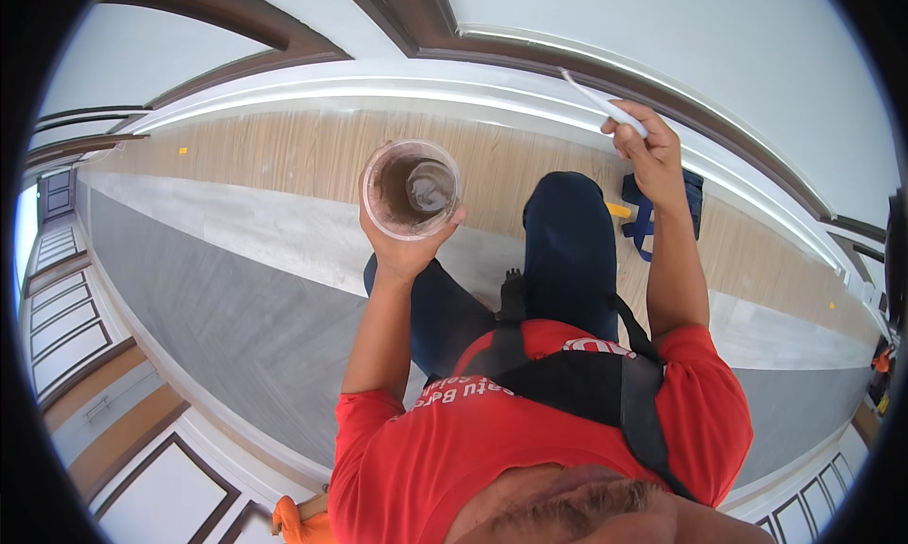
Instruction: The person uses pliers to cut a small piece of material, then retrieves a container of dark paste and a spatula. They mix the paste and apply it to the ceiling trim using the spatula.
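Observation:
My left hand [402,255] is wrapped round a clear plastic cup [390,186], its inner wall stained brown. The cup tilts so that its mouth shows, with a pale, wet-looking patch at the bottom. Raised at the upper right, my right hand [653,151] grips a slim white-handled brush [601,101] between thumb and fingers. The brush's thin tip points up and left, towards the dark brown moulding [558,60] on the white wall. Whether the tip touches the moulding, I cannot tell.
A dark blue bag [693,206] with a strap lies on the wood-look floor [293,156] beside my right forearm, a yellow object [618,210] next to it. My bent knee [570,213] rises between my arms. Something orange [301,522] shows at the lower left.

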Tool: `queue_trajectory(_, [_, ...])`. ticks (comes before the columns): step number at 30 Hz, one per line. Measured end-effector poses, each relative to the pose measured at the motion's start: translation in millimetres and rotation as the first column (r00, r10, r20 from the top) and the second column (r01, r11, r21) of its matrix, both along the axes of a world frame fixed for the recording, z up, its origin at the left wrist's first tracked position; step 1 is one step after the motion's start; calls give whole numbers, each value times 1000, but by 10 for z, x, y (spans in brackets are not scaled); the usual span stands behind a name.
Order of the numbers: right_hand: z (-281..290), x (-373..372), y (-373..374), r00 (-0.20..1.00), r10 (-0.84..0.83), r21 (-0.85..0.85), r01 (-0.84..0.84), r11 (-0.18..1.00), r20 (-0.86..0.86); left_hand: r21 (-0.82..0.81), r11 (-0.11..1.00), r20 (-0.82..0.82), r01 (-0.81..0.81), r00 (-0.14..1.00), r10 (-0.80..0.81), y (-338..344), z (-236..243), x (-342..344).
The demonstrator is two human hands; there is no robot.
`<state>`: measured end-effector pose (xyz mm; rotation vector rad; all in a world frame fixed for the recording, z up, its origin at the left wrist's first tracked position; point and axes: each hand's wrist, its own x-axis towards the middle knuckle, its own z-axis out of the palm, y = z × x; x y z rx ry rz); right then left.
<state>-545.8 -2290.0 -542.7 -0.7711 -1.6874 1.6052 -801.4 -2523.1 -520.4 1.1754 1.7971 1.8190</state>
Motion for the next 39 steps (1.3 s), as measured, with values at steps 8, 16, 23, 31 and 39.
queue_trajectory(8, [-7,-100,84,977,138,169,-165,972,161,-169,984,22,-48,998,52,-58,59,246])
queue_trajectory(16, [-146,143,-22,982,165,165,-179,970,96,-168,985,29,-27,999,32,54,57,445])
queue_trajectory(23, [-231,488,-319,985,162,-39,-160,986,62,-151,983,160,100,984,-76,148,115,674])
queue_trajectory(31, [-62,639,-672,991,119,-134,-127,983,-63,-172,957,86,234,971,-222,44,209,663])
queue_trajectory(39, [-24,357,-905,971,47,-196,-95,976,-236,-120,886,136,449,891,-433,-12,350,581])
